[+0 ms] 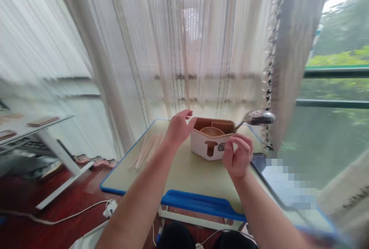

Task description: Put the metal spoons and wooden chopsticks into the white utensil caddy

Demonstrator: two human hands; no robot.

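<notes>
A white holder box (204,151) with a brown inside and a T-shaped cutout stands on the small table. Inside it shows a brown rounded piece (211,130). A metal slotted spoon (259,117) leans out of the box over its right side, bowl up. My left hand (181,128) is at the box's left rim, fingers apart, with nothing seen in it; whether it touches the rim I cannot tell. Before the box's right front corner, my right hand (238,155) has its fingers curled in a pinch. What they hold, if anything, is hidden.
Several wooden chopsticks (148,147) lie on the left of the cream table (198,181) with blue edging. A dark-edged flat device (269,172), partly pixelated, lies at right. A white desk (54,124) stands at left; a cable (54,222) crosses the floor. Curtains hang behind.
</notes>
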